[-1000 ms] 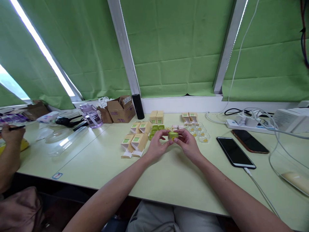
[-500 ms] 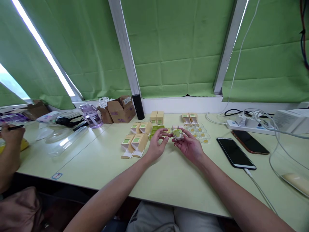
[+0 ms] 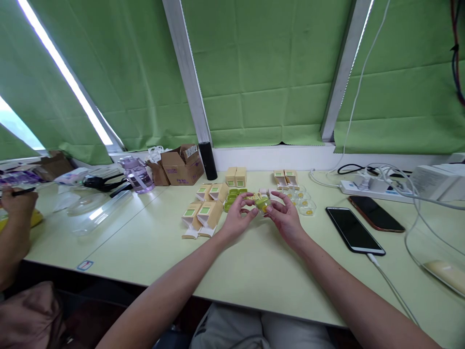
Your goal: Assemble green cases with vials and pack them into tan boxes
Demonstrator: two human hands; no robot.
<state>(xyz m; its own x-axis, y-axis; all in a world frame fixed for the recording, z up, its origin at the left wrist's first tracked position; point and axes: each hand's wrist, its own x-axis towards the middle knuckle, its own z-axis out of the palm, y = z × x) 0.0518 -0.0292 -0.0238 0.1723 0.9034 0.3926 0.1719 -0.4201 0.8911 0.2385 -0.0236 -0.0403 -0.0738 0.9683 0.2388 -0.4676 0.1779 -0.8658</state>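
Between my hands, above the table, is a small green and clear container, tilted, with something yellow showing at its lower side. My right hand pinches it from the right with thumb and fingertips. The fingertips of my left hand close on its left side. Just behind my left hand lie several green pieces, partly covered by the fingers. Clear domed packs with yellow bits inside lie behind my right hand. Small cream boxes with green windows stand to the left of my left hand.
More cream boxes stand at the back. Two phones lie to the right, near a power strip and loose cables. At left are a cardboard box, a black cylinder, a purple jug and a co-worker's hand.
The container has turned and tipped over between my fingers, moving slightly left. My left fingertips have come in against it, while my right hand keeps hold.
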